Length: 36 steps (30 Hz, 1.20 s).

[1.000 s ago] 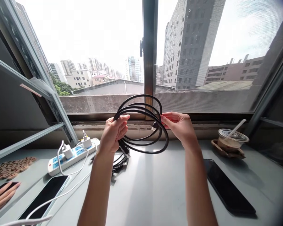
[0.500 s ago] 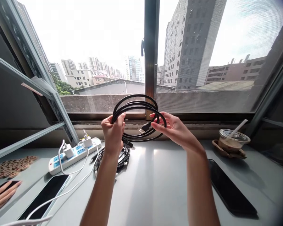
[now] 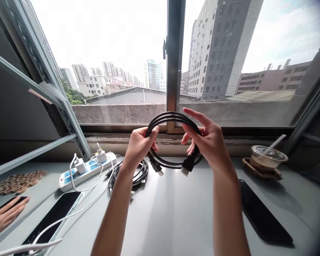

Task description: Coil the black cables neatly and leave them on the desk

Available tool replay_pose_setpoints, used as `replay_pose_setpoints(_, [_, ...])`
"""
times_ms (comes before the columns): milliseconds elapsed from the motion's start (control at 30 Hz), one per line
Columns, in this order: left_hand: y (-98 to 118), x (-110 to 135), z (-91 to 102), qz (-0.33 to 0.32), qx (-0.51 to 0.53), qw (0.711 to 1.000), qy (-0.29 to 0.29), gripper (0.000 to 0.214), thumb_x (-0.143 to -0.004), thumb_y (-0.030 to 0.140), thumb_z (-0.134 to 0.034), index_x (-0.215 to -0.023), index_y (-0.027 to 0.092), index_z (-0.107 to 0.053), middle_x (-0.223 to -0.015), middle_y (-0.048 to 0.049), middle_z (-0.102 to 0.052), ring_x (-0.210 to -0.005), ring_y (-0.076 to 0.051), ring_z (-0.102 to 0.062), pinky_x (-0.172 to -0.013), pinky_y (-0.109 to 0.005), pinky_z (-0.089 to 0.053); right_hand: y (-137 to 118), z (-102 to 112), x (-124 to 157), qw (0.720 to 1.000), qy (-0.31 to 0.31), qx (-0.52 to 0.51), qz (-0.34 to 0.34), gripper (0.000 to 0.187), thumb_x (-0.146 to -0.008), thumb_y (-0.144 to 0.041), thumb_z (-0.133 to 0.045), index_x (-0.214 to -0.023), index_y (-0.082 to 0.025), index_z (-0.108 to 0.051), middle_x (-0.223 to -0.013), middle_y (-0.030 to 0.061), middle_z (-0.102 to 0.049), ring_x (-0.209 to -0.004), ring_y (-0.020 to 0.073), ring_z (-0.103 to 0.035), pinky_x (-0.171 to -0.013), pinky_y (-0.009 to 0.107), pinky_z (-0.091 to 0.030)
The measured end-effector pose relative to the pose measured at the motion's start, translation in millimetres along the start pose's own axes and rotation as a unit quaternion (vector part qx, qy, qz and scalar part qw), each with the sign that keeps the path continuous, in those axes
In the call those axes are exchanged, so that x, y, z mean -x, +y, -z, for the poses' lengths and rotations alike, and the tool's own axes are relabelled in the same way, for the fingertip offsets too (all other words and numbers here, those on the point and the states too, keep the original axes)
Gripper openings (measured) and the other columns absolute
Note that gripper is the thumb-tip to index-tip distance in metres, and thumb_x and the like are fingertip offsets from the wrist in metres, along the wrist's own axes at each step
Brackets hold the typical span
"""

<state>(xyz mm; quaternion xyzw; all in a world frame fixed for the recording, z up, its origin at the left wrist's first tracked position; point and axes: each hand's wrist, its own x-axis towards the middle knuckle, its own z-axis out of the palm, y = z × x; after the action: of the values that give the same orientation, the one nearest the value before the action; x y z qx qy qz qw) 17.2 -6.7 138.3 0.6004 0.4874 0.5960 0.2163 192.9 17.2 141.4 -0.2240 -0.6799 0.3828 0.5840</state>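
A black HDMI cable [image 3: 173, 116] is gathered into a round coil, held upright in the air over the table. My left hand [image 3: 142, 144] pinches the coil's left side between thumb and fingers. At the right side, my right hand [image 3: 212, 142] has its thumb against the loops and its other fingers curled by them, with the index finger stretched up and away. Both plug ends hang at the bottom of the coil: one plug [image 3: 155, 165] near my left hand, the other plug [image 3: 188, 165] below my right fingers. Behind my left forearm lies a pile of coiled black cables [image 3: 142, 176].
On the left are a white power strip [image 3: 88, 170] with plugged-in chargers, a phone [image 3: 52, 217], wooden pieces [image 3: 18, 181] and another person's hand [image 3: 9, 217]. To the right lie a dark phone [image 3: 265, 213] and a lidded drink cup [image 3: 268, 156]. A window stands behind.
The loose loops have been drawn into a tighter, rounder coil, and both plugs now hang at its bottom. My left hand has moved right; my right index finger has lifted off.
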Motion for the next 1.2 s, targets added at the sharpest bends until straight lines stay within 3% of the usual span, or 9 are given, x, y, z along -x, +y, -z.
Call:
replay_pose_setpoints(100, [-3.1,-0.4,5.7,-0.057,-0.072,0.996,-0.011,0.029,-0.080,0.042,-0.059,-0.069,0.016,-0.057,-0.045,0.0014,-0.055,-0.041,-0.010,-0.055,-0.043,-0.016,-0.038,3.2,1.0,-1.3,1.000,-0.011,0.002,-0.003,0.043,-0.074,-0.041,-0.066,-0.112,-0.021,-0.063,-0.051,-0.0050,-0.059,-0.034,0.0079,-0.050,-0.029,0.019,-0.044])
replay_pose_setpoints(200, [-3.4,-0.4,12.6,-0.053,-0.069,0.992,-0.093,0.027,-0.081,0.043,-0.058,-0.082,0.016,-0.060,-0.044,0.0029,-0.053,-0.042,-0.013,-0.058,-0.041,-0.017,-0.038,6.4,4.0,-2.1,1.000,-0.021,0.001,-0.013,0.043,-0.071,-0.041,-0.069,-0.108,-0.019,-0.066,-0.054,-0.0036,-0.061,-0.037,0.0085,-0.053,-0.030,0.019,-0.046])
replay_pose_setpoints(333, [-2.9,-1.5,17.8,-0.036,-0.036,0.986,-0.156,0.030,-0.083,0.043,-0.053,-0.075,0.015,-0.058,-0.040,0.0045,-0.046,-0.040,-0.014,-0.058,-0.038,-0.017,-0.038,7.1,8.5,-1.7,0.999,-0.049,-0.003,-0.018,0.049,-0.066,-0.041,-0.073,-0.109,-0.018,-0.066,-0.059,-0.0020,-0.064,-0.042,0.0100,-0.057,-0.034,0.020,-0.050])
replay_pose_setpoints(467, [-1.4,-2.8,16.5,-0.035,-0.018,0.988,-0.151,0.032,-0.082,0.045,-0.055,-0.072,0.015,-0.057,-0.038,0.0052,-0.044,-0.036,-0.013,-0.056,-0.036,-0.018,-0.040,6.5,8.7,-1.5,0.999,-0.043,0.019,-0.010,0.046,-0.071,-0.043,-0.069,-0.109,-0.018,-0.065,-0.060,-0.0010,-0.065,-0.035,0.0075,-0.053,-0.033,0.019,-0.046])
replay_pose_setpoints(567, [3.3,-0.9,12.7,-0.031,0.002,0.990,-0.141,0.037,-0.080,0.050,-0.055,-0.070,0.015,-0.057,-0.035,0.0056,-0.042,-0.033,-0.013,-0.054,-0.036,-0.019,-0.041,8.4,5.7,-3.3,0.998,-0.001,0.059,0.020,0.039,-0.073,-0.046,-0.066,-0.101,-0.018,-0.068,-0.071,0.0022,-0.069,-0.034,0.0069,-0.052,-0.033,0.020,-0.044])
replay_pose_setpoints(733, [13.6,7.1,1.3,-0.038,0.036,0.993,-0.106,0.043,-0.081,0.055,-0.052,-0.063,0.016,-0.052,-0.031,0.0060,-0.039,-0.030,-0.012,-0.051,-0.032,-0.017,-0.031,9.9,1.4,-5.8,0.993,0.058,0.080,0.058,0.034,-0.078,-0.047,-0.060,-0.092,-0.018,-0.069,-0.079,0.0032,-0.069,-0.038,0.0065,-0.053,-0.037,0.020,-0.046])
replay_pose_setpoints(967, [8.4,8.1,-9.9,0.013,0.067,0.987,-0.148,0.041,-0.078,0.057,-0.054,-0.070,0.017,-0.050,-0.036,0.0039,-0.049,-0.030,-0.010,-0.049,-0.031,-0.016,-0.025,14.0,6.8,-6.2,0.992,0.039,0.109,0.053,0.032,-0.085,-0.046,-0.052,-0.094,-0.018,-0.064,-0.067,-0.0009,-0.061,-0.046,0.0059,-0.052,-0.040,0.016,-0.043])
replay_pose_setpoints(1200, [17.3,11.3,-8.0,0.030,0.108,0.981,-0.161,0.051,-0.077,0.064,-0.049,-0.058,0.018,-0.041,-0.034,0.0081,-0.033,-0.026,-0.006,-0.039,-0.031,-0.016,-0.024,13.8,8.6,-6.7,0.996,0.019,0.073,0.050,0.032,-0.083,-0.048,-0.054,-0.089,-0.018,-0.062,-0.069,-0.0004,-0.061,-0.045,0.0055,-0.051,-0.038,0.016,-0.040])
